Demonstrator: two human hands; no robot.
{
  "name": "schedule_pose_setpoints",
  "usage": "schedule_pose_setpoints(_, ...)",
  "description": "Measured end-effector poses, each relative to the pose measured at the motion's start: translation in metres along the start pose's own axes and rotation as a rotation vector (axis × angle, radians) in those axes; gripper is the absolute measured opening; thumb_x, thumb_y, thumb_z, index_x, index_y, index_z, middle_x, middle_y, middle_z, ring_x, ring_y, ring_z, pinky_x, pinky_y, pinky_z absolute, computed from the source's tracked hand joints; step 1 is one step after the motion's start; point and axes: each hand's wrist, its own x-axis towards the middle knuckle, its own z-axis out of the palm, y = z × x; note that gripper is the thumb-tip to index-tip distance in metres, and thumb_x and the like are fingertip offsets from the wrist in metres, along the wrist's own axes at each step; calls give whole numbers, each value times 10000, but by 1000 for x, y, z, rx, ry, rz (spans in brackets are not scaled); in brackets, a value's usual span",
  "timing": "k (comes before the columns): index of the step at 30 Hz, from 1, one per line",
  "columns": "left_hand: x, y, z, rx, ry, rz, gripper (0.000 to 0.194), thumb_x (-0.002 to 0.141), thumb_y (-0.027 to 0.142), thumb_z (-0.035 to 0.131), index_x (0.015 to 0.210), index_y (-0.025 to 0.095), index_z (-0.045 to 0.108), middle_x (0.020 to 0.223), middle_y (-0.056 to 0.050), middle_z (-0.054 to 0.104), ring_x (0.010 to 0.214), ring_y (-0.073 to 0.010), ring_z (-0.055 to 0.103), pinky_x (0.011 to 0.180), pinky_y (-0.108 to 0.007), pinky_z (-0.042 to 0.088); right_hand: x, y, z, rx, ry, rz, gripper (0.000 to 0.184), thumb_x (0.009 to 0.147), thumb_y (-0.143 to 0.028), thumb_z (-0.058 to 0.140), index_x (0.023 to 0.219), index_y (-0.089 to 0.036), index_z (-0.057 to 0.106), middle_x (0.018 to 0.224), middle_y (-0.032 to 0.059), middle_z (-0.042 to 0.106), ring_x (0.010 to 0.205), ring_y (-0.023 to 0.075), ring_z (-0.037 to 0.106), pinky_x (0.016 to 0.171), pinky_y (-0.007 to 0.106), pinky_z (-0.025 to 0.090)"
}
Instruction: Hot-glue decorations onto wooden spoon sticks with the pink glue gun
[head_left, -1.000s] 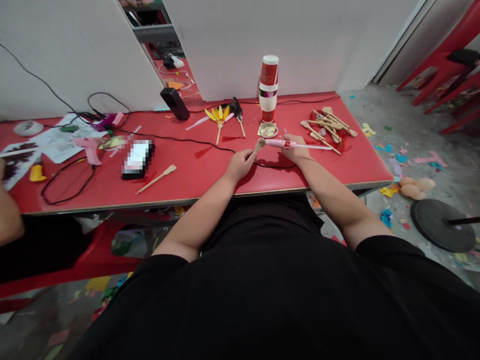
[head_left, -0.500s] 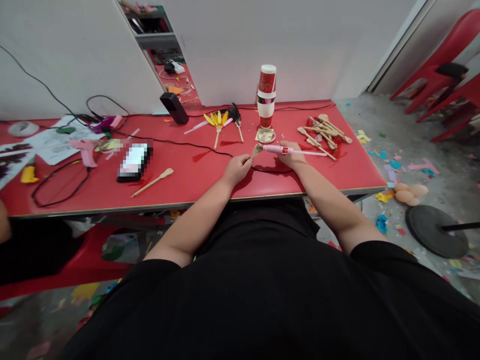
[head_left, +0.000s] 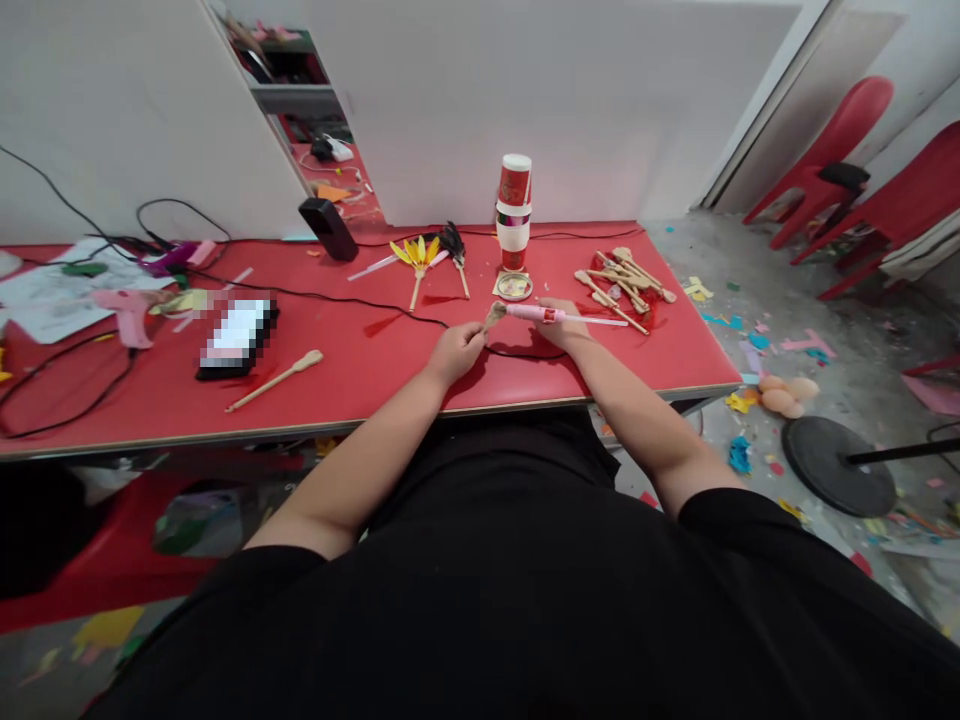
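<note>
My left hand (head_left: 459,352) is closed around a wooden stick, whose flattened head (head_left: 495,316) points up and away from me. In my right hand (head_left: 568,328) is a pink hot glue gun (head_left: 529,313), held by its grip, with a clear glue stick (head_left: 596,321) poking out of its back end. The nozzle is at the stick's head; whether it touches cannot be made out. Just beyond lies a small round tin (head_left: 514,287). A yellow-feathered stick (head_left: 417,270) and a black-feathered stick (head_left: 458,262) rest behind my left hand.
Wooden sticks with red tassels (head_left: 630,283) are heaped on the right of the red table (head_left: 360,390). Stacked paper cups (head_left: 514,210) stand by the wall. Leftward are a single wooden stick (head_left: 276,380), a phone (head_left: 237,338), another pink glue gun (head_left: 129,315) and black cables.
The whole view has shifted, so the table and hands appear farther left and a little lower. Both hands keep their holds, with the glue gun's nozzle still at the stick's head.
</note>
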Motion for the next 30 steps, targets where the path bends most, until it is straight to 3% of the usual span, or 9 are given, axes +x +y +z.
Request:
schedule_pose_setpoints(11,-1,1,0,-27,7,11,344,1020,344,566,709,246,453,678,34,424,707,-171,446,720,-331,317,-3,-7,-6,30,-40,55,124,1079,-261,661,974,-222,714,912,53,766,774,200,645,684,308,393)
schedule_pose_setpoints(21,-1,-5,0,-16,-18,-13,289,991,406,545,755,242,530,688,27,474,713,-182,488,726,-330,348,-4,-4,-4,41,-46,70,159,1049,-282,691,904,-241,642,846,8,700,737,180,600,631,293,332)
schedule_pose_setpoints(30,-2,-10,0,22,-26,11,305,1014,458,524,794,246,530,727,12,545,745,-197,542,744,-338,370,-3,5,4,73,-39,48,209,1060,-331,681,879,-250,616,842,12,706,782,194,657,654,282,359)
